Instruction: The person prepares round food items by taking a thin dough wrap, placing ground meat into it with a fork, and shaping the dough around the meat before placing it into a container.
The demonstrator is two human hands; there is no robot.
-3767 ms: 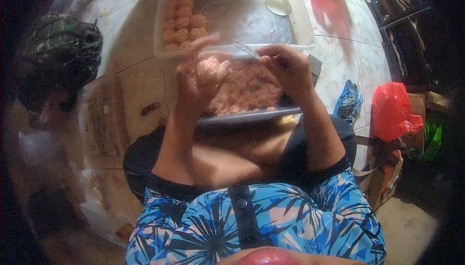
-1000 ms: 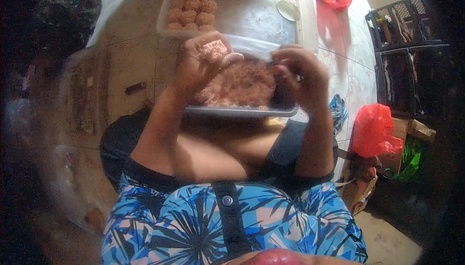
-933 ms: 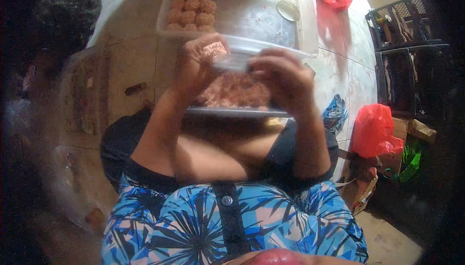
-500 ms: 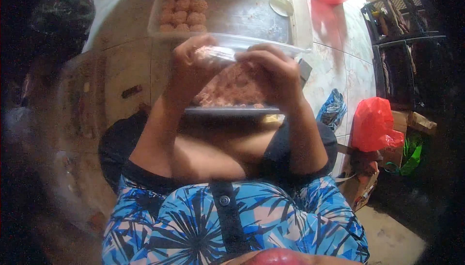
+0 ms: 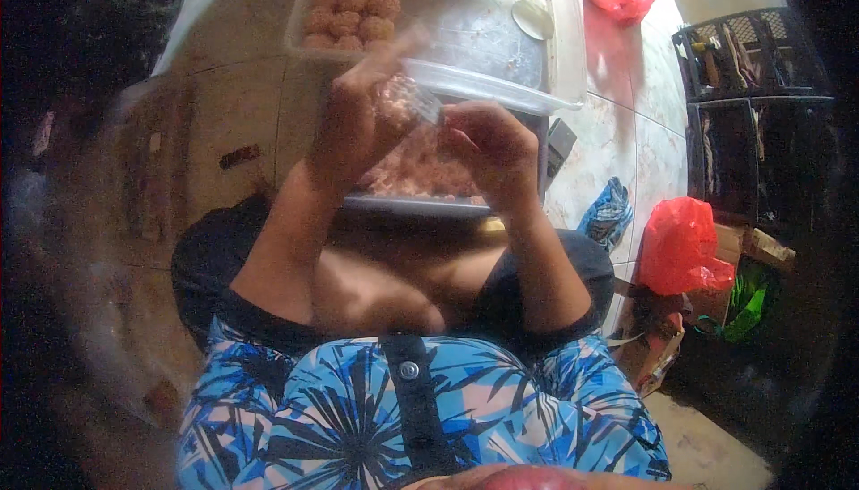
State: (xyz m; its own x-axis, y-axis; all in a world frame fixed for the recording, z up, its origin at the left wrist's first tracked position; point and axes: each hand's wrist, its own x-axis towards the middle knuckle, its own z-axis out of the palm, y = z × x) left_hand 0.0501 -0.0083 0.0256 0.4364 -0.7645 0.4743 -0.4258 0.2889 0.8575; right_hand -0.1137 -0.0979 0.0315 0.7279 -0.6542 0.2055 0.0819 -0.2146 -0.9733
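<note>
Head view: person sits on tiled floor (image 5: 608, 145), knees apart. Clear tub (image 5: 501, 34) lies farthest out, meatballs (image 5: 349, 11) rowed in its left end, a spoon (image 5: 534, 18) at its right. Nearer, metal tray (image 5: 438, 205) of minced meat (image 5: 416, 172) sits just past the lap, under both hands. Left hand (image 5: 358, 123) is cupped, grip curled around a meat lump (image 5: 394, 101). Right hand (image 5: 488, 145) is just beside it, grip pinched on a small spoon (image 5: 428, 107) whose handle runs up-left to the lump. Lump is above the tray, short of the tub's near rim. Left hand is nearer the meatballs; tub has open room in the middle. Red bags (image 5: 684, 244) lie well apart, right.
</note>
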